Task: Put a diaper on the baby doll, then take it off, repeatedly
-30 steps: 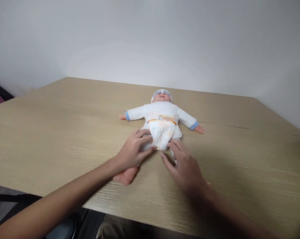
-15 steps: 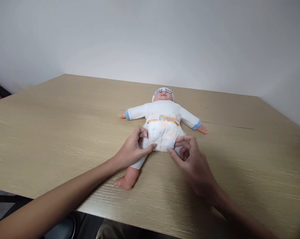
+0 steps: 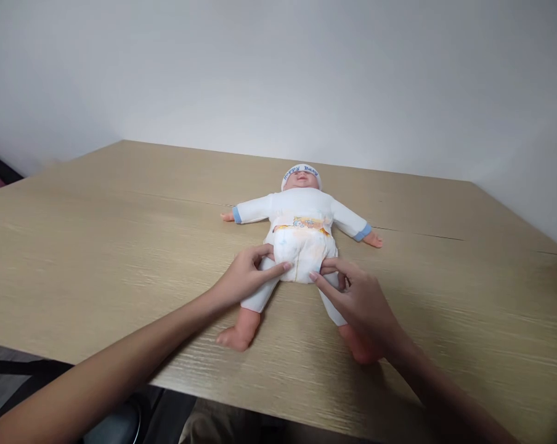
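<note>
A baby doll (image 3: 301, 206) lies on its back on the wooden table (image 3: 98, 246), head away from me, arms spread. It wears a white suit with blue cuffs, a white cap and a white diaper (image 3: 304, 253) with an orange waistband. My left hand (image 3: 246, 280) pinches the diaper's leg edge at the doll's left-side thigh. My right hand (image 3: 357, 299) pinches the opposite leg edge, partly covering that leg. Both bare feet point toward me.
A grey wall runs behind the table. The table's near edge crosses the lower frame, with dark floor and a seat below it. A seam runs across the tabletop under the doll's arms.
The doll's legs have come into view from under my hands. Both hands shifted from lying over the legs to pinching the diaper's leg edges; the right one drew back slightly.
</note>
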`<state>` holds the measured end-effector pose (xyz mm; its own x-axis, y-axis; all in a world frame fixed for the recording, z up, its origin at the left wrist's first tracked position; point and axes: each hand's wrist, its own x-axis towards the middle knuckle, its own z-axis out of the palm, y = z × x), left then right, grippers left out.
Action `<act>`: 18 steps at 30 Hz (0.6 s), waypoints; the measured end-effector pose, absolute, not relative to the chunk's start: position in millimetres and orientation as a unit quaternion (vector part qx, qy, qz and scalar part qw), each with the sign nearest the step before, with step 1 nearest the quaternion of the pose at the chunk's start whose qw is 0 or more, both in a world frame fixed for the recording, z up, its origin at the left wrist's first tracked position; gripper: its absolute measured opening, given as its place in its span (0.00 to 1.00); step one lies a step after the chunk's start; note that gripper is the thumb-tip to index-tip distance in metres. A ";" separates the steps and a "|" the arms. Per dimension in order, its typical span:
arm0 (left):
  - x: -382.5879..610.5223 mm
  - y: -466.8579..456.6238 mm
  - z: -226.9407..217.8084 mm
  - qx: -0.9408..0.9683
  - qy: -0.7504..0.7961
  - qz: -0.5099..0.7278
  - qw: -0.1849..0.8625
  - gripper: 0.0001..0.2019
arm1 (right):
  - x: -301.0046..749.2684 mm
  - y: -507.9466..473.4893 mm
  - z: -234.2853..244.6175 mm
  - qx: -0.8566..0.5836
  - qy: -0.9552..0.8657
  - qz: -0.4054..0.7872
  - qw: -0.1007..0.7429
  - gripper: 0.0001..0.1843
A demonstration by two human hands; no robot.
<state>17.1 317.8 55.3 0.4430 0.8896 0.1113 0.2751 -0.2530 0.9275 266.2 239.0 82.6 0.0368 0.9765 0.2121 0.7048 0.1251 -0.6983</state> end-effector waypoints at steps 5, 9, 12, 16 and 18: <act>18.2 323.8 52.2 0.617 0.375 0.334 0.607 0.23 | 263.5 241.1 80.3 -0.632 -0.639 0.258 0.354 0.18; 18.7 325.5 51.1 0.551 0.361 0.339 0.672 0.28 | 263.8 244.1 71.4 -0.634 -0.571 0.340 0.395 0.22; 18.8 326.1 51.5 0.532 0.359 0.353 0.681 0.27 | 263.4 244.9 66.7 -0.626 -0.553 0.359 0.417 0.24; 18.5 326.9 52.6 0.527 0.351 0.362 0.684 0.24 | 260.5 242.7 67.9 -0.632 -0.563 0.322 0.423 0.25; 18.4 327.4 53.4 0.536 0.348 0.361 0.680 0.24 | 259.2 241.0 69.6 -0.639 -0.577 0.288 0.419 0.24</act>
